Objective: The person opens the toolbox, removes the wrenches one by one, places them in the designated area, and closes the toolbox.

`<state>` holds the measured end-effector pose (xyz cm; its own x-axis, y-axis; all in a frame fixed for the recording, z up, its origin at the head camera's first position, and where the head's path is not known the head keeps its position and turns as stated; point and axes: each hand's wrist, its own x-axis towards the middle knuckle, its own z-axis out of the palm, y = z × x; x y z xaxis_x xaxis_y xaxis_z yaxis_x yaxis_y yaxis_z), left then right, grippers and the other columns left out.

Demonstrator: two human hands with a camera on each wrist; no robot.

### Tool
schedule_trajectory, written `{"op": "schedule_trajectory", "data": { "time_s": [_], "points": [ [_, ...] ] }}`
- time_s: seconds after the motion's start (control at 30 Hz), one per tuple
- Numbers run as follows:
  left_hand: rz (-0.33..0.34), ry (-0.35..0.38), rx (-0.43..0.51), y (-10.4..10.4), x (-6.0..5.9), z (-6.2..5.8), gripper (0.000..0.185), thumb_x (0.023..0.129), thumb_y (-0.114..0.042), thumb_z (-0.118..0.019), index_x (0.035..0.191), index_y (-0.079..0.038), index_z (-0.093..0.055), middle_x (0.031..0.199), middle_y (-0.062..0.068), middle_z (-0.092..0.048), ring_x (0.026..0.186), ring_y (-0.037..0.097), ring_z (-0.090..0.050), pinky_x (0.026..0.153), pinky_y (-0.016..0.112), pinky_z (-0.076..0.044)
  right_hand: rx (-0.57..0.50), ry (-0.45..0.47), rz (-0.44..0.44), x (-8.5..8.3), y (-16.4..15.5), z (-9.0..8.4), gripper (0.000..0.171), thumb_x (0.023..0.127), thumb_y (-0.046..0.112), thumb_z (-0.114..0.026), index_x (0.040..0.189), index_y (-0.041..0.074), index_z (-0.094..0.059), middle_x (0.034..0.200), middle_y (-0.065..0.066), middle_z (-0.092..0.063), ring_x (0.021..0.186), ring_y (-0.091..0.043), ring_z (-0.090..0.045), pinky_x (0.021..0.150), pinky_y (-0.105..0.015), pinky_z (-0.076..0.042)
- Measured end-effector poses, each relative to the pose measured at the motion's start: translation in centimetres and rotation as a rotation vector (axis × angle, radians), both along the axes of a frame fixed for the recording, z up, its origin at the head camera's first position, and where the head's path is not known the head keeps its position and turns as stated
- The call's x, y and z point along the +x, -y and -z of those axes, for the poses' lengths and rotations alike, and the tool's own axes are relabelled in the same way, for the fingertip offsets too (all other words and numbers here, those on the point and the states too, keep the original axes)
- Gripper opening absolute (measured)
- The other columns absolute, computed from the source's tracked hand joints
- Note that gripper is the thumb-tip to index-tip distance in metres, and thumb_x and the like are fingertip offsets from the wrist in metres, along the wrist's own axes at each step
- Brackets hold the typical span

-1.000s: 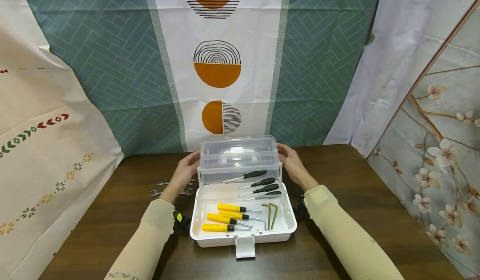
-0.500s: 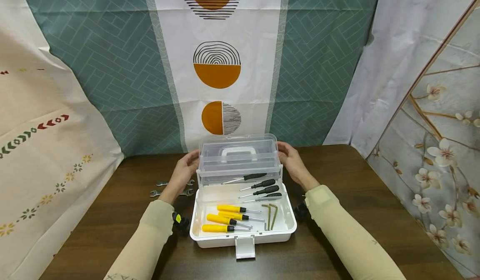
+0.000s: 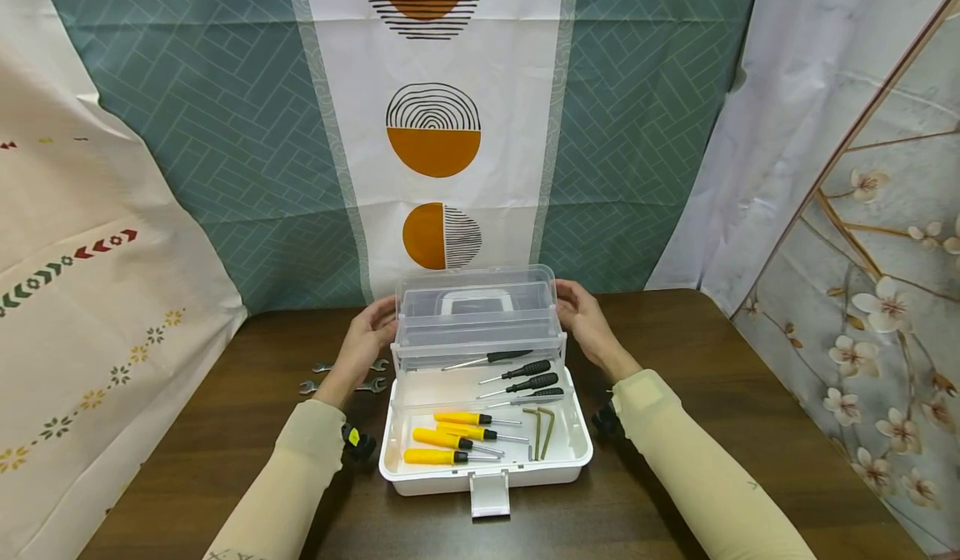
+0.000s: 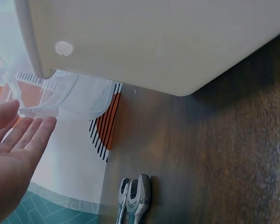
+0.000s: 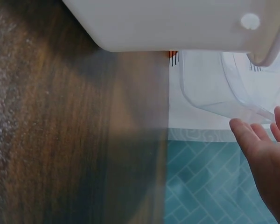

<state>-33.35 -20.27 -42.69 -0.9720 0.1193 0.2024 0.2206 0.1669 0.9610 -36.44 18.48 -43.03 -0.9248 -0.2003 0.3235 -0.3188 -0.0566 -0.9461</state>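
Observation:
A white toolbox [image 3: 487,478] stands open on a dark wooden table [image 3: 712,360]. Its clear lid [image 3: 476,314] is raised at the back, with a white handle showing through it. My left hand [image 3: 367,339] lies against the lid's left side and my right hand [image 3: 588,322] against its right side. In the wrist views the left hand's fingers [image 4: 14,154] and the right hand's fingers [image 5: 266,163] are straight beside the clear lid [image 4: 70,95] [image 5: 224,88]. Inside lie yellow-handled screwdrivers [image 3: 442,437], black-handled screwdrivers [image 3: 525,370] and two hex keys [image 3: 543,427].
Two metal wrenches [image 3: 322,377] [image 4: 135,198] lie on the table left of the box, under my left forearm. The box latch [image 3: 490,493] hangs over the front. Patterned cloth backdrops hang close behind and to both sides of the table.
The clear lid has tipped a little between my hands, and its top edge sits slightly higher. Both hands shifted slightly up with it. The tools have not moved.

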Motion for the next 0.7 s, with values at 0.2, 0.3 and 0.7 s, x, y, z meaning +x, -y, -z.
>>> {"op": "schedule_trajectory", "data": {
  "time_s": [0.2,0.3,0.7],
  "points": [
    [0.000,-0.003,0.015,0.1,0.0,-0.2,0.048,0.107,0.003,-0.048,0.155,0.002,-0.040,0.156,0.024,-0.045,0.142,0.039,-0.048,0.096,0.019,-0.053,-0.006,0.006,0.018,0.4,0.1,-0.6,0.050,0.099,-0.019,-0.042,0.148,-0.016,-0.034,0.152,-0.034,-0.038,0.139,-0.050,-0.043,0.090,-0.016,-0.051],
    [-0.008,-0.004,0.011,0.1,0.0,-0.3,0.048,0.107,0.004,-0.048,0.154,0.002,-0.041,0.156,0.023,-0.045,0.142,0.038,-0.048,0.099,0.021,-0.053,0.007,0.005,0.032,0.4,0.1,-0.8,0.050,0.099,-0.019,-0.043,0.148,-0.016,-0.034,0.151,-0.034,-0.039,0.137,-0.048,-0.045,0.089,-0.016,-0.051],
    [-0.011,-0.020,0.042,0.0,0.5,-0.8,0.050,0.105,0.007,-0.051,0.154,0.002,-0.041,0.156,0.022,-0.044,0.143,0.037,-0.047,0.100,0.020,-0.051,0.025,-0.013,0.059,0.8,0.1,-1.3,0.049,0.099,-0.020,-0.045,0.147,-0.015,-0.035,0.150,-0.033,-0.040,0.135,-0.045,-0.047,0.085,-0.018,-0.052]
  ]
}}
